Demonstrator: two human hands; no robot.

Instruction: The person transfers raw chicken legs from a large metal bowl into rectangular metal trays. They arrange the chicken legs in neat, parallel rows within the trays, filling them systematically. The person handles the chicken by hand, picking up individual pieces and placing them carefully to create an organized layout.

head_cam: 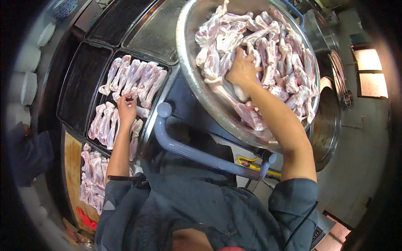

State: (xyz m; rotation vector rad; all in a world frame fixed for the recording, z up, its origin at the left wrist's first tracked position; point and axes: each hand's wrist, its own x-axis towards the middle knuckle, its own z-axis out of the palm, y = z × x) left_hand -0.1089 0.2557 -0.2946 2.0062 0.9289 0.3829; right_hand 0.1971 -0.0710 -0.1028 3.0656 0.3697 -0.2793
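Note:
A large round metal basin (201, 94) at the upper right holds a heap of raw meat shanks with bone ends (270, 62). My right hand (245, 69) reaches into the heap, its fingers down among the shanks; whether it grips one cannot be told. To the left, a dark metal tray (166, 70) carries raw shanks laid side by side in two rows (135, 77). My left hand (127, 105) is over this tray between the rows, its fingertips bent close to the bone ends of the upper row. Its hold is unclear.
Dark empty trays (83, 84) adjoin the filled one. More shanks (94, 175) lie at the lower left beside a wooden board (73, 157) with a red item (85, 218). A blue-grey cart handle (201, 157) runs before me. Stacked white plates (29, 88) and another person (31, 153) are far left.

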